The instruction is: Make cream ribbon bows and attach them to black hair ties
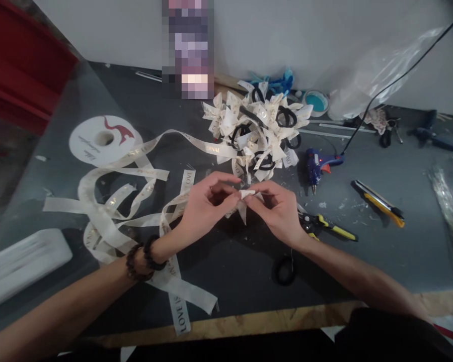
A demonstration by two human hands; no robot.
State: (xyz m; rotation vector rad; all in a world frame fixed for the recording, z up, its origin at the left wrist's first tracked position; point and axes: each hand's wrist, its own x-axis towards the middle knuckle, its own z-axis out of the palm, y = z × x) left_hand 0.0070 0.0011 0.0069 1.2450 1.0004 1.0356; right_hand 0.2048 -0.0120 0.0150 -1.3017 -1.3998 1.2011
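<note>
Between the fingertips of both hands is a small cream ribbon bow, its pointed tails hanging below. My left hand pinches it from the left, and my right hand pinches it from the right. Part of the bow is hidden behind the fingers. Just beyond the hands lies a pile of ribbon bows with black hair ties among them. A single black hair tie rests on the table below my right hand. Loose printed ribbon curls beneath and beside my left forearm.
A white ribbon spool lies at left, near a white block. To the right are a blue glue gun with its cord, yellow-handled pliers and a yellow cutter knife. Teal tape sits at the back.
</note>
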